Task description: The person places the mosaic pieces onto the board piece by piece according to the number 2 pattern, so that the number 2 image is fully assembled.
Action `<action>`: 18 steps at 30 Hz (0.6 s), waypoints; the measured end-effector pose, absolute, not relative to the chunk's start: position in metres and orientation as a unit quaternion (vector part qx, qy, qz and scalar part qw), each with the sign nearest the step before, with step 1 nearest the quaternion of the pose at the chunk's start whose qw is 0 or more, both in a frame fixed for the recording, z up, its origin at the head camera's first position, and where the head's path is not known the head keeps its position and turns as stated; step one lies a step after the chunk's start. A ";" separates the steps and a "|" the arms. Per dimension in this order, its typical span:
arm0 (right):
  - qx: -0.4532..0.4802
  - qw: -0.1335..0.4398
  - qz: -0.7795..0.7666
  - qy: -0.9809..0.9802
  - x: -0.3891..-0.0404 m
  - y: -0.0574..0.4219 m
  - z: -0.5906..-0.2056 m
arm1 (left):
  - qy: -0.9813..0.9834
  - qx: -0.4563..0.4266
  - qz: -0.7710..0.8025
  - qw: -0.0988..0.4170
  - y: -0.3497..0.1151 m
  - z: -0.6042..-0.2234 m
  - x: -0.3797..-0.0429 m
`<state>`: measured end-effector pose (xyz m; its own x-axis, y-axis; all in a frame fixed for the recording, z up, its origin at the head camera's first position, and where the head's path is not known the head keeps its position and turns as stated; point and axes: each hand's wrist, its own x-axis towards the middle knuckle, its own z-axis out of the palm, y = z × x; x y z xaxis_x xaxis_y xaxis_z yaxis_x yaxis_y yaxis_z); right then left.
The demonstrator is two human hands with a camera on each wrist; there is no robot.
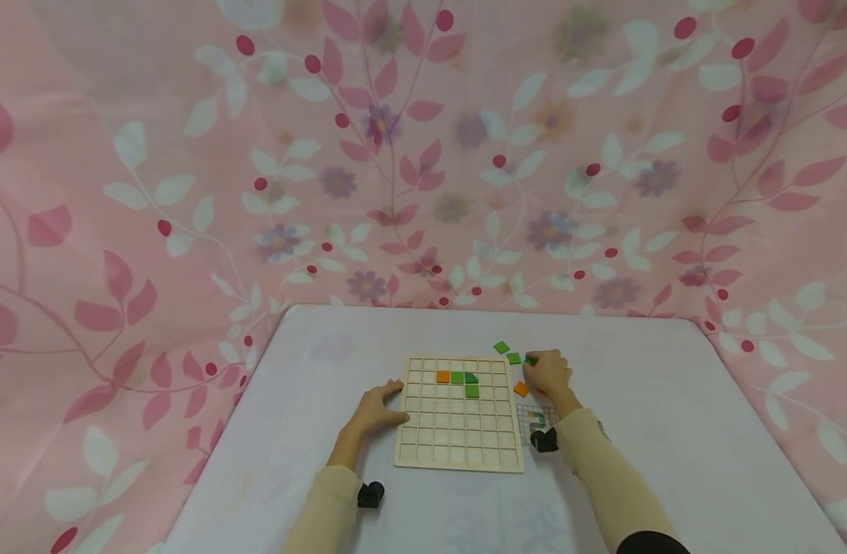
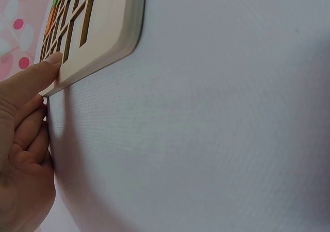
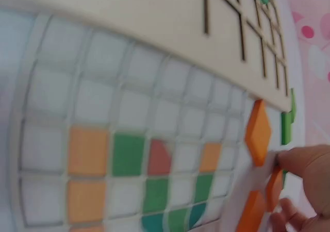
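A pale wooden grid board [image 1: 458, 442] lies on the table between the hands, with an orange tile [image 1: 443, 376], two green tiles and a dark green tile with a rounded corner [image 1: 471, 378] in its cells. Along the board's left edge rests my left hand [image 1: 375, 408], thumb and index finger spread apart. Its thumb [image 2: 36, 80] lies on the rim in the left wrist view. Right of the board, my right hand [image 1: 549, 373] pinches a small green tile [image 1: 530, 359] at its fingertips. In the right wrist view an orange tile [image 3: 274, 188] sits beside the thumb tip.
Two loose green tiles [image 1: 501, 348] lie beyond the board's top right corner, and a loose orange tile [image 1: 521, 389] lies by its right edge. Next to it is a grid card with a coloured pattern [image 1: 527, 431], partly covered by the right wrist camera [image 1: 544, 441]. A flowered curtain [image 1: 423, 192] hangs behind.
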<state>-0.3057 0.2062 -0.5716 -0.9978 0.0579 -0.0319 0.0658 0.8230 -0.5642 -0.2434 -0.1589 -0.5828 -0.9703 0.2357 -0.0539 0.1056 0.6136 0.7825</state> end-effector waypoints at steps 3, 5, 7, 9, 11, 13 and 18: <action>0.042 0.016 -0.275 0.960 -0.306 0.205 -0.567 | 0.896 0.094 0.428 0.074 -0.158 -0.582 -0.244; 0.044 0.009 -0.272 0.961 -0.306 0.205 -0.567 | 0.897 0.092 0.426 0.075 -0.158 -0.582 -0.245; 0.044 -0.008 -0.285 0.958 -0.304 0.205 -0.568 | 0.897 0.090 0.426 0.076 -0.158 -0.582 -0.245; 0.041 -0.027 -0.306 0.951 -0.302 0.206 -0.569 | 0.898 0.087 0.425 0.078 -0.157 -0.581 -0.245; 0.038 -0.045 -0.330 0.942 -0.299 0.208 -0.572 | 0.897 0.087 0.426 0.077 -0.157 -0.580 -0.245; 0.033 -0.059 -0.347 0.935 -0.296 0.209 -0.575 | 0.897 0.091 0.426 0.075 -0.157 -0.579 -0.244; 0.017 -0.102 -0.391 0.914 -0.293 0.211 -0.578 | 0.897 0.093 0.424 0.078 -0.157 -0.579 -0.244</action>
<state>-0.2927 0.2107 -0.5784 -0.9787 0.1103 0.1731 -0.0490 0.6933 -0.7190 -0.2441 -0.1567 -0.5785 -0.9706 0.2328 -0.0614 0.1003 0.6228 0.7759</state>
